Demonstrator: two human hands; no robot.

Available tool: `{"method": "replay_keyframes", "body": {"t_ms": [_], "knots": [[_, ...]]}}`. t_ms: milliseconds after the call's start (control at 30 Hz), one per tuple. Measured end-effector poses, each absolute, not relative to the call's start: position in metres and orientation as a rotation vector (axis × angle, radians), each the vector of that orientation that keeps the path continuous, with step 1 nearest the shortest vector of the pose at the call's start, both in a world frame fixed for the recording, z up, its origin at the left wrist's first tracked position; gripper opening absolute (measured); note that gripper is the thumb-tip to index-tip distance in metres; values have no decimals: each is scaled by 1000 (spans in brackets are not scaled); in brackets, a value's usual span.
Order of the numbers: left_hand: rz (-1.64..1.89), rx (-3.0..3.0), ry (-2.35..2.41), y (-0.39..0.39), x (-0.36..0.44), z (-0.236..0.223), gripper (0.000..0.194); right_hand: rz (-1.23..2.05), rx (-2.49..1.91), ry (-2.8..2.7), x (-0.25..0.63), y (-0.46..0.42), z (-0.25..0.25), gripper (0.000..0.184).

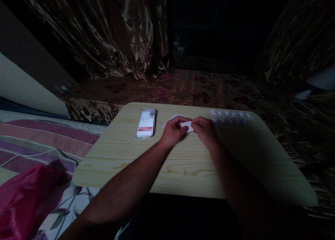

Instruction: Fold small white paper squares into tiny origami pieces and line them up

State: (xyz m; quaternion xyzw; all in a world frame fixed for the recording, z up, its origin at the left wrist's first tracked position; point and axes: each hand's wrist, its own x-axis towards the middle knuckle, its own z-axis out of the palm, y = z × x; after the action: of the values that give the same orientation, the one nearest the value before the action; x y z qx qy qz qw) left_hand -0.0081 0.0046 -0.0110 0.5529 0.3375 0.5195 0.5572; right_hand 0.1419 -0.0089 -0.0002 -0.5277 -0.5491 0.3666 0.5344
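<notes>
Between my two hands, just above the wooden table (188,166), is a small white piece of paper (186,126). My left hand (173,131) grips its left side, thumb on top. The fingers of my right hand (204,129) pinch its right edge. Partly hidden behind my left hand lies more white paper (169,119). To the right of my right hand, several small folded white paper pieces (231,114) are lined up in two rows near the table's far edge.
A phone (146,124) with a lit, blurred screen lies left of my hands. Left of the table are a striped bedspread (47,137) and a pink cloth or bag (28,194). Patterned curtains (125,30) hang behind, and a white lamp-like object (323,81) stands at the right.
</notes>
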Motion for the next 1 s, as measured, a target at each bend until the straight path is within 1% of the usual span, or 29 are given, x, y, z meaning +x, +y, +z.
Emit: {"method": "replay_keyframes", "body": {"t_ms": [133,267,400,567,1000], "knots": [[1266,1329,831,6,-9,-11,27,921,-1270,-1291,142,-7,-4,14],[1269,1349,851,6,-10,-10,26,875,-1309,-1319,142,-7,-4,11],[1321,1358,862,6,-10,-10,25,932,-1289,-1297,142,-7,-4,12],[1327,1337,871,7,-11,-11,26,916,-1288,-1326,142,-6,-8,7],[1367,1291,897,7,-11,-7,26,990,-1279,-1311,141,-8,-6,9]]}}
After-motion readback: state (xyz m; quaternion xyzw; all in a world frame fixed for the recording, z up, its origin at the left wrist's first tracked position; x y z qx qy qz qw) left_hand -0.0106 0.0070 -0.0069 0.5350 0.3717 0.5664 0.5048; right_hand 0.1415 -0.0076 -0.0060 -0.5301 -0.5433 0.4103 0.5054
